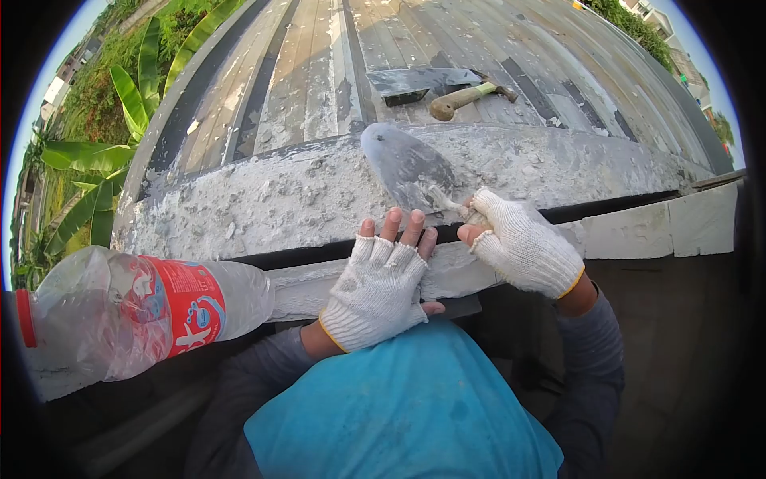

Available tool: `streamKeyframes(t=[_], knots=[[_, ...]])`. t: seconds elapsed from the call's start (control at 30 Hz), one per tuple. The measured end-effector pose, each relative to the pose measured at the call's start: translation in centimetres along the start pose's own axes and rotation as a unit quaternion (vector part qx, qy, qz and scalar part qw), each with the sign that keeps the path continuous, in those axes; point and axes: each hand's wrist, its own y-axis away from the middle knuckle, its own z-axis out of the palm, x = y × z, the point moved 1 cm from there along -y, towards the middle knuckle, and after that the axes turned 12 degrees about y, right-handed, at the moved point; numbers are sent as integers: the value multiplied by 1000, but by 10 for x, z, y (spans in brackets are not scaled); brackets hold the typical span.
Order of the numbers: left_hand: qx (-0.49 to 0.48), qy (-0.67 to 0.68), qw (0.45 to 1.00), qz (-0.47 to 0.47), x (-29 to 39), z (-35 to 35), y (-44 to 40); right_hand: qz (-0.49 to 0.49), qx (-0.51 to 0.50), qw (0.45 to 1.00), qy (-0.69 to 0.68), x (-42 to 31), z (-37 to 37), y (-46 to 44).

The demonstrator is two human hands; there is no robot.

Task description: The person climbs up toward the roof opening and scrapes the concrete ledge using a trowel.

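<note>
My right hand [523, 243], in a white fingerless knit glove, is closed round the handle of a trowel [408, 164]. The trowel's grey, mortar-smeared blade points up and left over the rough, crumb-covered ledge [295, 191]. My left hand [383, 275], gloved the same way, lies flat with fingers spread on the pale front beam [459, 267], just below the trowel blade. It holds nothing. Between the beam and the rough ledge runs a dark gap, partly covered by my hands.
A large clear plastic bottle [152, 311] with a red label lies at the left. Farther up the corrugated roof [311, 80] rest a hammer [467, 100] with a wooden grip and a flat rectangular float [423, 80]. Banana leaves [132, 104] stand beyond the left edge.
</note>
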Motion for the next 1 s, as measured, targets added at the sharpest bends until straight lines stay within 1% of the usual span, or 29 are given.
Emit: streamKeyframes(t=[0.07, 0.1, 0.17, 0.23, 0.3, 0.33, 0.4, 0.43, 0.47, 0.5, 0.53, 0.57, 0.6, 0.63, 0.7, 0.73, 0.8, 0.83, 0.87, 0.9, 0.93, 1.0], knots=[[-2, -7, 1000, -7, 1, 0, 2, 76, 9, 996, -37, 0, -3, -4], [2, 2, 1000, -5, 0, 0, 1, 84, 67, 993, -38, 1, -4, -3], [10, 10, 1000, -11, 0, -2, 0, 72, 72, 994, -28, 7, -3, -6], [-5, 15, 1000, -17, 1, -3, -1, 70, 77, 994, -23, 6, 3, -4], [8, 10, 1000, -12, 1, -2, -1, 9, 40, 999, -13, -3, 11, -3], [20, 7, 1000, -8, 1, -1, 1, 8, 38, 999, -16, -6, 12, -2], [26, 10, 1000, -9, 3, 1, 4, -51, 3, 999, -6, -15, 10, -4], [39, 9, 999, -10, 1, -1, 4, -67, 5, 998, -8, -18, 10, -6], [46, -3, 999, -24, 0, -3, 5, -59, 7, 998, -8, -21, 12, -6], [44, 12, 999, -21, 0, -3, 5, -51, 8, 999, -9, -26, 14, -8], [41, 29, 999, -16, 0, -3, 6, -67, -47, 997, -14, -36, 8, -9], [33, 20, 999, -5, -2, -2, 9, -82, -38, 996, 2, -40, 8, -10], [36, 15, 999, -13, -3, -3, 13, -92, -30, 995, 17, -42, 9, -12], [52, 20, 998, -6, -4, -4, 16, -98, -31, 995, 15, -39, 11, -18], [88, 11, 996, 28, -9, -4, 25, -71, 17, 996, -53, -30, 11, -41], [88, 10, 996, 26, -11, -6, 31, -73, 16, 996, -54, -29, 7, -53], [118, -6, 993, 4, -16, -11, 42, -73, 30, 997, 10, -28, -3, -82], [117, -22, 993, -15, -18, -14, 46, -74, 28, 997, 9, -30, -7, -96], [117, -22, 993, -18, -19, -13, 46, -67, 6, 997, 43, -34, -12, -110], [145, -23, 989, -34, -19, -11, 47, -60, -15, 995, 78, -38, -15, -119], [173, -23, 983, -50, -19, -10, 46, -64, -18, 995, 79, -42, -16, -124], [155, -28, 985, -69, -20, -8, 44, -179, -89, 976, 87, -51, -16, -131]])
